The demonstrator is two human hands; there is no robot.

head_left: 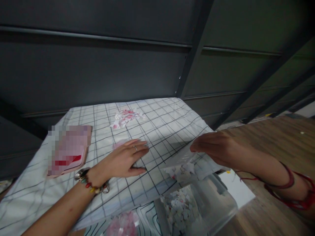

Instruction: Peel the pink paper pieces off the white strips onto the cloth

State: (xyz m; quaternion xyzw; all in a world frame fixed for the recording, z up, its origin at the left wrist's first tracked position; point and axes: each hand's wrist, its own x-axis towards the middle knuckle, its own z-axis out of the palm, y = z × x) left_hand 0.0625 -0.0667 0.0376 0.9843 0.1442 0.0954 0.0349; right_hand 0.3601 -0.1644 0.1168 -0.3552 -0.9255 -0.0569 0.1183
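Observation:
My left hand (130, 156) lies palm down on the checked cloth (162, 114), fingers stretched out. Partly beneath its knuckles is a pale pink, see-through piece (119, 143). Closed fingers of my right hand (214, 149) grip the upper edge of a translucent plastic container (180, 157), tilted above the table's front edge; whether it is a bag or a tray I cannot tell. Small white paper pieces (182, 172) show at its lower side. Below stands a clear plastic box (219, 203), with a heap of white scraps (180, 206) in its left part.
Pink-and-white paper pieces (126, 118) lie piled toward the back of the cloth. A pink phone (73, 150), partly blurred, is at the left. Pink see-through packets (123, 224) sit at the bottom. A white sheet (237, 188) sticks out beside the box. Dark panels (98, 68) rise behind.

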